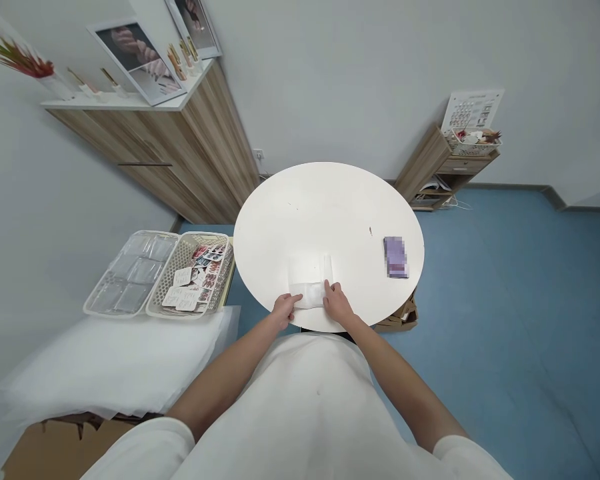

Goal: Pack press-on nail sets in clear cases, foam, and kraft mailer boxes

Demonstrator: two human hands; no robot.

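Note:
A thin white sheet, maybe foam or paper, lies on the round white table close to my body. Its near part is folded over into a band, and a narrow strip stands out along its right side. My left hand grips the near left corner, the thumb lying on top of the fold. At the right end of the band, my right hand pinches the sheet between thumb and fingers. Whether anything lies inside the fold cannot be seen.
A purple pack, partly pixelated, lies at the table's right. To the left are a basket of printed cards, a clear-lidded container and a stack of white sheets. A cardboard box stands below the table's right edge.

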